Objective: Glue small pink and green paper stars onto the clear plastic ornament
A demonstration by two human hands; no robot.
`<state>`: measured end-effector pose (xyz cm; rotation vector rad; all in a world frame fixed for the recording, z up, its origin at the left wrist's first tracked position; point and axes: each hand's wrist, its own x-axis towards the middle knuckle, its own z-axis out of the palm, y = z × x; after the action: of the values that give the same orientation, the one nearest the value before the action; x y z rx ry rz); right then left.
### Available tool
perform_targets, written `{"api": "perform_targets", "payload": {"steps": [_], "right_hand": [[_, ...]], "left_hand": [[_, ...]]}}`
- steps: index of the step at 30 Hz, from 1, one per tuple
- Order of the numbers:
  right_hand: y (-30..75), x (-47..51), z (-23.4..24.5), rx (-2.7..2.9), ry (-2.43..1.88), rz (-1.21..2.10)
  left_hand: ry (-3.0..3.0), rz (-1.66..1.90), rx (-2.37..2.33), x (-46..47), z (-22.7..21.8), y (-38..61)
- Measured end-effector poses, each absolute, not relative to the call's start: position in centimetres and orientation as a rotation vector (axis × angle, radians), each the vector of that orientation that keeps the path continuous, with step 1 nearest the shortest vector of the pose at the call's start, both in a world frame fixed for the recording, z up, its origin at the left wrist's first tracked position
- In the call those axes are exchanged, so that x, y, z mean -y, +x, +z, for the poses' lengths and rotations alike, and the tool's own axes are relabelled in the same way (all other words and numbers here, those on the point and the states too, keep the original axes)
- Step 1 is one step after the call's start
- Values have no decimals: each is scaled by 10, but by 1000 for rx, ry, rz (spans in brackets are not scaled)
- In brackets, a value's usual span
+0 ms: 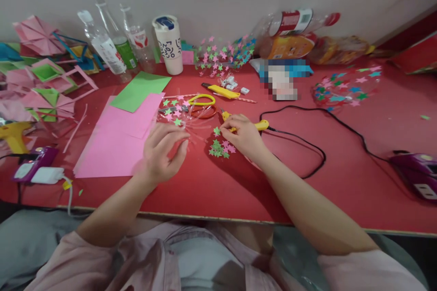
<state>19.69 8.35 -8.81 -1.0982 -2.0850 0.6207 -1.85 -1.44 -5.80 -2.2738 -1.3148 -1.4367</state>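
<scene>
My right hand pinches a small green paper star between thumb and fingertips, just above a pile of green stars and pink stars on the red table. Passing beneath that hand is a yellow-handled corded tool, partly hidden. My left hand hovers by the pink paper's right edge, thumb and forefinger tips almost together; whether a thin clear strip is between them is hard to see. Clear strips with stars spread beyond it, beside yellow-and-red-handled scissors.
Pink sheets and a green sheet lie left. Behind are a yellow cutter, a white tumbler, bottles and star-covered clear pieces. A black cord loops right; a purple power strip sits beyond.
</scene>
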Motion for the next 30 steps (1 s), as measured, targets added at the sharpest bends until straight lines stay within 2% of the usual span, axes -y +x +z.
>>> {"api": "perform_targets", "payload": {"steps": [5, 10, 15, 18, 25, 30], "right_hand": [[198, -76, -77, 2018, -1077, 643], [197, -63, -61, 1980, -915, 807], [198, -60, -57, 1968, -831, 786], [201, -62, -57, 1985, -807, 688], [208, -65, -54, 1973, -892, 373], [207, -61, -55, 1995, -930, 13]], "left_hand": [[-2501, -1101, 1436, 7, -46, -5], [-2514, -851, 1462, -8, -39, 17], [-2551, -899, 1567, -17, -41, 28], [-2573, -982, 1629, -18, -40, 30], [-2585, -916, 1586, -19, -40, 33], [-2544, -1042, 1673, -17, -39, 38]]}}
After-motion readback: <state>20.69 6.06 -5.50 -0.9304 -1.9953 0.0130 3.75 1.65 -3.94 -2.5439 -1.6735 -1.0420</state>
